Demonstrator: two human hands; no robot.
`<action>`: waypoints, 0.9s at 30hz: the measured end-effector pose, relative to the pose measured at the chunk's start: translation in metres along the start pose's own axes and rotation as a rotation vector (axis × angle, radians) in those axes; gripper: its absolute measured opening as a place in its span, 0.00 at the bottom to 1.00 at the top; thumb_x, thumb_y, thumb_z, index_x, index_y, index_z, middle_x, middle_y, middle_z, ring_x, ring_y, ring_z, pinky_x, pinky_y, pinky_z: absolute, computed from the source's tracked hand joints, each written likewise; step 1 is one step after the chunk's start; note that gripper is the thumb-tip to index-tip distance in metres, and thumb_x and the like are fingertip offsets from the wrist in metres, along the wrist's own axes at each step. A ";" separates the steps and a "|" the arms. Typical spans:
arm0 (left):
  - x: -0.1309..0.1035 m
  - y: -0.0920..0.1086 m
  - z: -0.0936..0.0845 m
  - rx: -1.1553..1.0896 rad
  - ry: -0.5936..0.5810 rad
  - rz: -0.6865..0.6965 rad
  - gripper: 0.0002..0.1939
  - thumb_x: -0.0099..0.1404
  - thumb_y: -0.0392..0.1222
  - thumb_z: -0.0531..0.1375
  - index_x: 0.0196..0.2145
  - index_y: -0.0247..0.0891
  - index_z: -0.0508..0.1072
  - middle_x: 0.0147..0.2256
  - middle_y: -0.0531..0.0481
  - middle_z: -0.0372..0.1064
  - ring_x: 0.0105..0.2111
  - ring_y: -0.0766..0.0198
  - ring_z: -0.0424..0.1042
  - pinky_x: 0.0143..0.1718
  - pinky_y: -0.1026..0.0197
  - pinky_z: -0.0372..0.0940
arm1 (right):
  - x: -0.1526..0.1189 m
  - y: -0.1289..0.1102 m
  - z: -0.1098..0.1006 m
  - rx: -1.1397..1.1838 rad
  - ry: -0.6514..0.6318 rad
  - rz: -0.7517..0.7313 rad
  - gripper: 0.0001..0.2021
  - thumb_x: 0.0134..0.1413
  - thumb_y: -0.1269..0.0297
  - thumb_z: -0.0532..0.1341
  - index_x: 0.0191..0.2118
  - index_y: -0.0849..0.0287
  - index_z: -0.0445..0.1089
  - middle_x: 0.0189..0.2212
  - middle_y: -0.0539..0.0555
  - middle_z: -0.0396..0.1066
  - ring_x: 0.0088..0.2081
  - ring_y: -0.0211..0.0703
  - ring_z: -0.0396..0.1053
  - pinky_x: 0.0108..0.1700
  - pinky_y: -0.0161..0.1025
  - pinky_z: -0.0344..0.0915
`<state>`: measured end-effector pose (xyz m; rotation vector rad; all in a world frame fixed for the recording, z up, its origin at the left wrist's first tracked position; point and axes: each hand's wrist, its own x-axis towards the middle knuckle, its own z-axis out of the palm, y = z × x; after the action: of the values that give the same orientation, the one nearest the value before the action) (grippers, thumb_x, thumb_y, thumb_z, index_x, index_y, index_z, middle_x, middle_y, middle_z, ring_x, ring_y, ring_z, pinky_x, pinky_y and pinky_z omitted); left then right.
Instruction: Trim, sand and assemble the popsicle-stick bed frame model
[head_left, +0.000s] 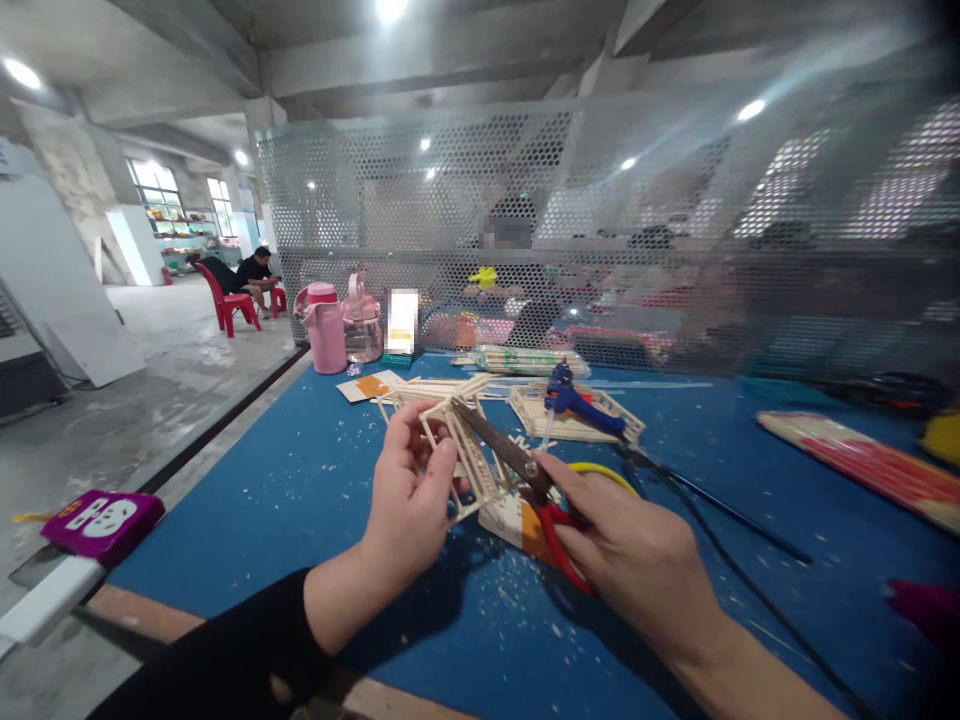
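Note:
My left hand (415,478) grips a small frame of thin wooden sticks (474,462), raised above the blue tabletop and tilted. In my right hand (637,545) is a pair of scissors (512,455) with red handles and dark blades. The blades reach over the frame's upper edge; whether they touch a stick I cannot tell. Below the frame lies a white and orange card (511,522). Behind the scissors, a blue hot glue gun (577,402) rests on another wooden stick frame (525,408). Something yellow and curved (609,475) shows behind my right hand.
Loose sticks, a bagged stick bundle (529,360), a pink thermos (326,330), a clear jug (363,325) and a phone (403,322) stand or lie toward the back. A black cable (720,540) crosses the right. A purple power strip (105,525) is at left. A perforated screen (420,200) rises behind.

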<state>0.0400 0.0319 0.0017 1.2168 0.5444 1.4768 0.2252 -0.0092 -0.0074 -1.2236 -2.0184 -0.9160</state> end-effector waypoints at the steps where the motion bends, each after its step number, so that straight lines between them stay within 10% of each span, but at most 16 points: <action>1: 0.000 0.000 0.000 0.002 -0.002 -0.004 0.14 0.62 0.42 0.58 0.45 0.42 0.62 0.35 0.51 0.63 0.30 0.68 0.66 0.25 0.68 0.69 | 0.000 0.001 0.001 -0.010 0.005 0.001 0.20 0.55 0.72 0.52 0.53 0.61 0.66 0.29 0.52 0.75 0.29 0.40 0.72 0.30 0.33 0.65; 18: 0.016 -0.004 0.010 -0.006 0.111 0.039 0.15 0.57 0.42 0.61 0.42 0.36 0.68 0.30 0.53 0.66 0.26 0.71 0.65 0.28 0.68 0.63 | 0.007 -0.004 0.001 -0.214 0.085 0.022 0.15 0.52 0.72 0.57 0.45 0.63 0.73 0.26 0.52 0.75 0.27 0.39 0.70 0.25 0.33 0.57; 27: 0.022 -0.003 0.001 0.023 0.099 0.021 0.20 0.48 0.46 0.67 0.38 0.35 0.69 0.25 0.56 0.65 0.22 0.71 0.64 0.22 0.69 0.62 | 0.002 -0.001 0.012 0.066 -0.028 0.084 0.20 0.51 0.72 0.53 0.48 0.63 0.72 0.37 0.58 0.77 0.34 0.43 0.75 0.32 0.34 0.70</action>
<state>0.0449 0.0529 0.0080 1.1757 0.6182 1.5584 0.2217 0.0014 -0.0128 -1.2808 -1.9869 -0.7900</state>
